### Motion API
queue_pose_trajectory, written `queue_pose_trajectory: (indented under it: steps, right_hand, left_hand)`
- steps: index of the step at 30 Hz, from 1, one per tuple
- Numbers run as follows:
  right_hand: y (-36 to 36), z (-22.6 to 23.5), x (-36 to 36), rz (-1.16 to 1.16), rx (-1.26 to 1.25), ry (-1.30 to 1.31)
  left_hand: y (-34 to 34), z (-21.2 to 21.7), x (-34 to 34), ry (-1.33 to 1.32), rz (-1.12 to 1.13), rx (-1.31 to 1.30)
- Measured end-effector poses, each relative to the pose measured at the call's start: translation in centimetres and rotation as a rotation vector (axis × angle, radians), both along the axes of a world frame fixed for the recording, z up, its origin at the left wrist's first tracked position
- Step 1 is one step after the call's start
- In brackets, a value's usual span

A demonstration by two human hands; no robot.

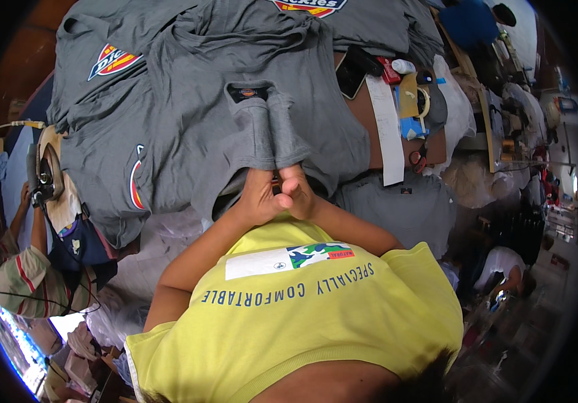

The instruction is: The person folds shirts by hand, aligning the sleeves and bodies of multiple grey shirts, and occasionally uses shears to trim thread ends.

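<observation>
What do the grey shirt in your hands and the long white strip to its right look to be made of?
Grey shirt: soft knit fabric, likely cotton jersey, matte; it creases and bunches where the left hand and right hand pinch it. Long white strip: flat, stiff-looking and smooth, probably paper or thin card; the picture cannot settle which.

Brown table [363, 107] carries grey shirts [188, 127], white strip [388, 127].
</observation>
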State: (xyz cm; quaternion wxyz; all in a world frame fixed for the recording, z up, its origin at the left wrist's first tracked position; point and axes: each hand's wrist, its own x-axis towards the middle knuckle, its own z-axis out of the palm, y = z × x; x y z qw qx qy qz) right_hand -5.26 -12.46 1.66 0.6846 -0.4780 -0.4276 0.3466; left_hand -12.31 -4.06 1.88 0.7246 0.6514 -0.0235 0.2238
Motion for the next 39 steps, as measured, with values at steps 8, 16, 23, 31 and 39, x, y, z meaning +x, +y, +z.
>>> queue_pose_trajectory:
  steps: [8,16,23,31,39]
  right_hand:
    - [-3.4,-3.0,3.3,-0.192,-0.052,0.127]
    - [-9.1,6.4,12.7,0.238,0.412,0.630]
    - [4.1,-5.0,23.1,-0.266,0.076,0.610]
    - [2.3,-8.8,21.0,-0.403,-0.365,0.522]
    - [0.4,-3.7,18.9,-0.250,-0.409,0.059]
  left_hand:
    - [2.5,1.6,-3.3,0.508,0.031,0.069]
    - [22.6,2.7,-13.1,-0.250,-0.486,-0.308]
    - [31.7,-2.2,1.9,0.496,0.366,-0.421]
    - [21.6,-2.9,8.3,0.765,0.669,1.133]
    - [10.1,-5.7,20.1,0.712,-0.396,-0.182]
